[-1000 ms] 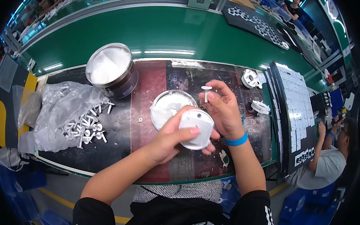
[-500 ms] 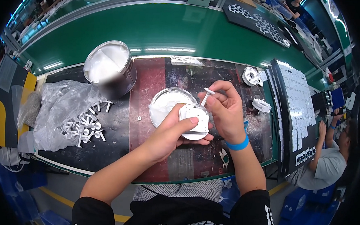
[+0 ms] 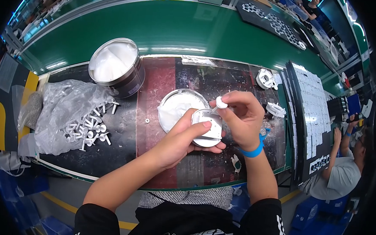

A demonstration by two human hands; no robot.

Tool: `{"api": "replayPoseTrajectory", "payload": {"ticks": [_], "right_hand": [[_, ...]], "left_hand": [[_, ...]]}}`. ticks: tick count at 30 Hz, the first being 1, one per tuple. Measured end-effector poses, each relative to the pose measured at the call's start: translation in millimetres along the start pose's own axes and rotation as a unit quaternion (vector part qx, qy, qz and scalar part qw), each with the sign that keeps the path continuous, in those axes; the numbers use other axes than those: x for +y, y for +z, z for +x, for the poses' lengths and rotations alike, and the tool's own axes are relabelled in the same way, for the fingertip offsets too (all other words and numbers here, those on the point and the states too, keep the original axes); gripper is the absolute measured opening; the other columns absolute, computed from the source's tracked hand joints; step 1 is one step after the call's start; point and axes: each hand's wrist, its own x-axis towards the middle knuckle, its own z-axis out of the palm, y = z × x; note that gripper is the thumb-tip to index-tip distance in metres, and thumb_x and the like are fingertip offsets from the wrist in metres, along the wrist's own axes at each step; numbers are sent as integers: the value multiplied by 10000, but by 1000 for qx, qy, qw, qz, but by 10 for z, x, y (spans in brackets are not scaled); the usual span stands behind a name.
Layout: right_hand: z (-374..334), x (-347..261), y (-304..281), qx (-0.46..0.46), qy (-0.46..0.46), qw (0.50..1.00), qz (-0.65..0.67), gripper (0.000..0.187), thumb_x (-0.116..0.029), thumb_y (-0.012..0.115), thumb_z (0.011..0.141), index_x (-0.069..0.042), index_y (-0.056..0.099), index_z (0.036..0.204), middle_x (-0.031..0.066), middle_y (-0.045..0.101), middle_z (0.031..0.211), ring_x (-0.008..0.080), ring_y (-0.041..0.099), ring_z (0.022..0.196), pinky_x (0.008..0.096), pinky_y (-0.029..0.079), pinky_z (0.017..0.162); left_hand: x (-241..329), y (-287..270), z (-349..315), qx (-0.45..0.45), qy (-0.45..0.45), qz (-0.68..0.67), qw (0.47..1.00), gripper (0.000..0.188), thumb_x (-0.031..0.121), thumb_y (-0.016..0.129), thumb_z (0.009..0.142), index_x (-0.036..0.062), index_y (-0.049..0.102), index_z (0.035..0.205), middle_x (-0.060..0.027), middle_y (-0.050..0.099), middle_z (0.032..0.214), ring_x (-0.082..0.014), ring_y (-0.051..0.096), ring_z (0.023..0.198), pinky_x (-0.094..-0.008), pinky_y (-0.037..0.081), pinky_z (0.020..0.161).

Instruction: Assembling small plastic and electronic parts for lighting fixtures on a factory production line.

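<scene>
Green panelling (image 3: 167, 33) is running behind a dark, scuffed table (image 3: 155, 79) with a red band, in a busy workshop where a co-worker (image 3: 342, 170) is sitting off to the right. At the middle of the table's near half, just above its surface, the wearer's left hand (image 3: 182, 135) is holding a white disc (image 3: 208, 129), its thumb pressing on top and its other fingers supporting it from below. The right hand (image 3: 244, 120) is pinching a white pin (image 3: 221, 103) by its round head between thumb and fingers, and the pin is leaning over the disc's far edge; whether its tip is sitting in a hole, I cannot tell. For good handling, the left thumb should be keeping the disc steady and level, while the right fingers should be holding the head squarely and guiding the pin straight, without forcing it. Behind the left hand, a shallow round lid (image 3: 159, 109) is holding white paste; farther left, an open tin (image 3: 128, 88) is standing. Loose pins (image 3: 90, 131) are spilling from a clear plastic bag (image 3: 65, 111) at the left, and two white parts (image 3: 266, 79) are resting at the right.
</scene>
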Motion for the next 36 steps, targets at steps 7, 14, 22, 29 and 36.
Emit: {"api": "replayPoseTrajectory", "payload": {"ticks": [7, 14, 22, 29, 36], "right_hand": [[9, 3, -84, -49, -110, 982, -143, 276, 143, 650, 820, -1, 587, 1046, 130, 660, 982, 238, 704, 909, 331, 583, 770], [-23, -80, 57, 28, 19, 999, -23, 224, 89, 647, 864, 0, 575, 1058, 120, 672, 978, 226, 708, 933, 325, 587, 786], [-6, -86, 55, 49, 93, 992, 69, 205, 24, 671, 883, -6, 560, 1052, 110, 670, 975, 214, 709, 932, 309, 586, 788], [-9, -77, 33, 42, 74, 994, 68, 184, 67, 641, 875, 3, 578, 1036, 133, 688, 976, 229, 710, 939, 320, 584, 803], [52, -28, -112, -106, -60, 992, -36, 203, 85, 542, 856, 28, 636, 1027, 205, 686, 1040, 286, 665, 1021, 404, 530, 899]], "left_hand": [[-60, -7, 25, 17, 9, 8, 1000, 372, 214, 473, 1024, -8, 317, 1280, -207, 596, 1125, -303, 696, 943, -380, 603, 809], [-58, -4, 28, 24, 23, 21, 999, 373, 218, 481, 1024, -6, 320, 1274, -201, 599, 1111, -297, 697, 940, -375, 605, 797], [-7, 13, 6, 10, 4, 2, 1000, 387, 236, 478, 1026, 1, 327, 1294, -206, 609, 1126, -300, 697, 940, -381, 600, 825], [-22, 8, 3, 16, 2, 0, 1000, 389, 227, 477, 1027, -3, 324, 1302, -205, 607, 1122, -300, 697, 939, -383, 601, 822], [-14, 11, -6, -5, 28, 2, 1000, 389, 204, 483, 1022, -8, 328, 1308, -211, 601, 1122, -298, 697, 933, -376, 603, 797]]}}
